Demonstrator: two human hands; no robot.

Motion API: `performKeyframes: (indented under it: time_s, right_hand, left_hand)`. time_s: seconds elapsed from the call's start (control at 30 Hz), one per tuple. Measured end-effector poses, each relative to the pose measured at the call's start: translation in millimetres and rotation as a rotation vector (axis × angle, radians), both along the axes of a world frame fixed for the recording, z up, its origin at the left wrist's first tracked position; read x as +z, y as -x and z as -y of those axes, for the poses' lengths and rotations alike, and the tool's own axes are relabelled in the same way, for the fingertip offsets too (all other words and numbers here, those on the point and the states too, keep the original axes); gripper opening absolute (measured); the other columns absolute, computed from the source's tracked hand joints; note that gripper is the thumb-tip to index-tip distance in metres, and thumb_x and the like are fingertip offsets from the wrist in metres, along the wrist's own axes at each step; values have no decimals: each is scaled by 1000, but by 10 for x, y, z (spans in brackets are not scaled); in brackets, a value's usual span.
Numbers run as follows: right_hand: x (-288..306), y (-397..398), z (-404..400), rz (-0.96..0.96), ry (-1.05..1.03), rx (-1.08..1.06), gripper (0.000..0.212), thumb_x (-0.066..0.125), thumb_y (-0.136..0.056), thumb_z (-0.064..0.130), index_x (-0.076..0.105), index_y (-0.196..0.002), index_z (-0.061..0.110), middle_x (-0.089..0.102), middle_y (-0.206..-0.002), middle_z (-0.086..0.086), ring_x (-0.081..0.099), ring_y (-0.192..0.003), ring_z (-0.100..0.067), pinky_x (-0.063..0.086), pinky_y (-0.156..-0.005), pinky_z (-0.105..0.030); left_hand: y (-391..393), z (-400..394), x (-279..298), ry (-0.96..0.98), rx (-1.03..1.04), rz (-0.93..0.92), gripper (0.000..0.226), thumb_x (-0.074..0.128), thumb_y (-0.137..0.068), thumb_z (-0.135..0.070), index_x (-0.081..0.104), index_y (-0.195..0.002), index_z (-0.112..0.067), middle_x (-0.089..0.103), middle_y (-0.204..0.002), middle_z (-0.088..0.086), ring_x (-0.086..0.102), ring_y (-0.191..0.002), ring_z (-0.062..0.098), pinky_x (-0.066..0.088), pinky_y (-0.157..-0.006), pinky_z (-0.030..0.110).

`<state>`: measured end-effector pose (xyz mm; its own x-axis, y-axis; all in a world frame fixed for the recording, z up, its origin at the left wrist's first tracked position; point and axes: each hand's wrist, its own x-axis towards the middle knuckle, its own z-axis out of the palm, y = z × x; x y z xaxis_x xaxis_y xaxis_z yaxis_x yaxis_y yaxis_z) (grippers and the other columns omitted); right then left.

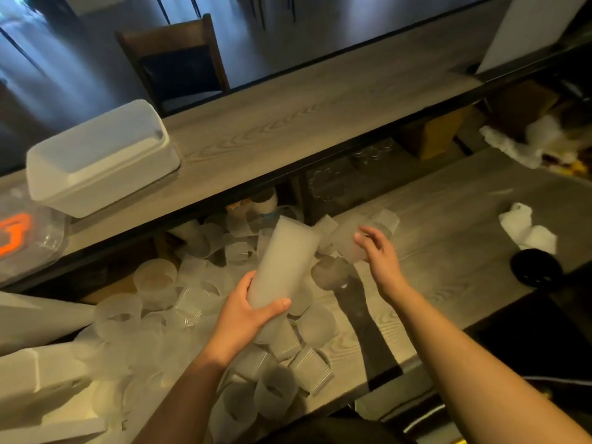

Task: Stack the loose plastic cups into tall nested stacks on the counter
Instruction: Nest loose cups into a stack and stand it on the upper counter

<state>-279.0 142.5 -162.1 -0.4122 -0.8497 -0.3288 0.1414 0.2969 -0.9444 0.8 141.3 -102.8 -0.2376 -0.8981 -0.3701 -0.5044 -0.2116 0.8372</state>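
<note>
My left hand (253,310) wraps its fingers around the base of the nested stack (282,264), tilted above the loose cups (307,368) on the desk (448,238), while my right hand (379,251), just beside it, pinches one light, crushable cup (347,240) by its wall.

One tall nested stack (282,264) is seen, dozens of loose cups (243,357) (too heaped to be counted), one white box (102,158), two hands
</note>
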Motion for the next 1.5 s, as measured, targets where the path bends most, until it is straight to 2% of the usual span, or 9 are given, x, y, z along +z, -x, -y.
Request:
performKeyframes:
  time_s: [0.13, 0.33, 0.53, 0.77, 0.9, 1.1, 1.2, 1.37, 1.5]
  right_hand:
    - [337, 103, 60, 143, 88, 10, 72, 70, -71, 58, 63, -128, 14, 64, -125, -11, 60, -118, -26, 48, -98, -39]
    - [580, 54, 40, -19, 99, 224, 65, 63, -77, 60, 60, -133, 27, 60, -125, 6, 55, -119, -14, 47, -102, -36]
    - [651, -132, -30, -42, 108, 275, 60, 59, -80, 53, 56, -135, 29, 57, -124, 10, 53, -115, -4, 43, -91, -21]
    - [528, -272, -13, 49, 66, 344, 77, 45, -84, 74, 52, -142, 24, 51, -143, 4, 47, -133, -13, 37, -116, -42]
    - [454, -172, 71, 32, 34, 174, 77, 44, -89, 72, 49, -145, 20, 51, -144, 2, 48, -132, -12, 39, -114, -39]
    - [184, 269, 251, -44, -33, -246, 32, 62, -97, 36, 60, -121, 15, 64, -110, -1, 61, -106, -17, 47, -84, -24]
    - [17, 495, 332, -120, -147, -334, 45, 64, -96, 39, 57, -129, 8, 64, -117, -6, 60, -104, -18, 44, -81, -25]
    - [-356, 802, 455, -253, -414, -272, 80, 64, -87, 62, 46, -143, 7, 54, -140, -16, 53, -127, -33, 46, -105, -47]
    - [-510, 910, 596, -253, -569, -178, 99, 63, -81, 73, 40, -146, 3, 48, -145, -20, 48, -133, -38, 43, -107, -49]
  left_hand:
    - [83, -1, 9, 30, -101, 111, 75, 88, -67, -47, 47, -129, -36, 56, -117, -16, 58, -100, 3, 47, -71, 17]
    - [169, 6, 51, 101, -197, 198, 76, 90, -64, -46, 46, -125, -38, 56, -114, -18, 54, -98, -2, 41, -70, 14]
    - [179, 7, 83, 113, -218, 189, 73, 89, -66, -43, 44, -123, -40, 53, -112, -23, 53, -97, -5, 40, -69, 12]
    - [194, 41, 67, 103, -196, 168, 78, 85, -58, -58, 46, -124, -39, 56, -114, -19, 56, -99, 1, 47, -72, 22]
    - [205, 50, 7, 81, -168, 169, 87, 75, -50, -72, 48, -126, -38, 58, -115, -17, 58, -100, 3, 53, -80, 31]
    - [228, 105, -51, 57, -123, 128, 83, 79, -52, -69, 50, -123, -37, 61, -113, -15, 61, -99, 5, 55, -80, 32]
    - [259, 127, -65, 48, -108, 109, 84, 79, -52, -70, 49, -124, -39, 61, -113, -16, 62, -99, 4, 57, -81, 33]
    - [342, 176, -111, 20, -85, 59, 82, 82, -52, -68, 50, -122, -41, 61, -115, -15, 63, -101, 8, 59, -79, 33]
    - [430, 236, -118, 12, -51, 83, 82, 85, -53, -61, 48, -122, -38, 58, -115, -15, 60, -100, 7, 54, -75, 26]
